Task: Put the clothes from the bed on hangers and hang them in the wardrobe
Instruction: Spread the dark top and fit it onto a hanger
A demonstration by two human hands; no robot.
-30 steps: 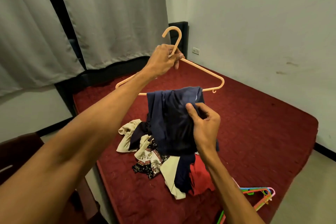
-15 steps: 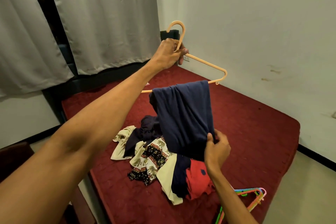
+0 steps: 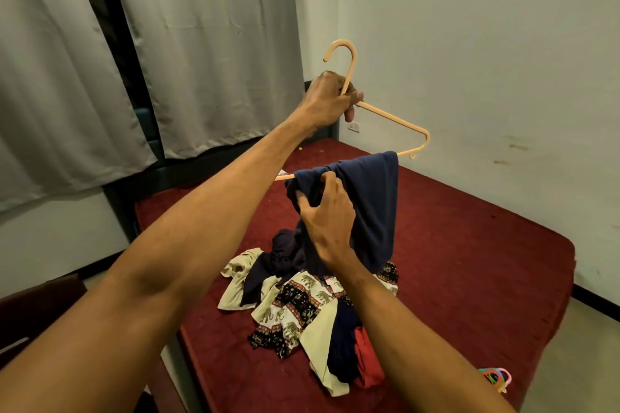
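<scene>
My left hand (image 3: 330, 100) grips the neck of a peach plastic hanger (image 3: 392, 119), held up above the bed. A navy garment (image 3: 372, 208) is draped over the hanger's lower bar and hangs down. My right hand (image 3: 327, 218) pinches the bunched left part of that garment just under the bar. Below, a pile of clothes (image 3: 302, 305) lies on the dark red bed (image 3: 469, 261): cream pieces, an elephant-print cloth, dark navy items and a red one. The wardrobe is out of view.
Several coloured hangers (image 3: 496, 377) lie at the bed's near right corner. Grey curtains (image 3: 201, 43) hang behind the bed on the left. A white wall with a socket (image 3: 353, 126) runs along the right. A dark wooden piece of furniture (image 3: 37, 308) stands at lower left.
My right hand let go of the garment's lower hem and moved up to its bunched top by the hanger bar. The hanger with the garment stayed raised.
</scene>
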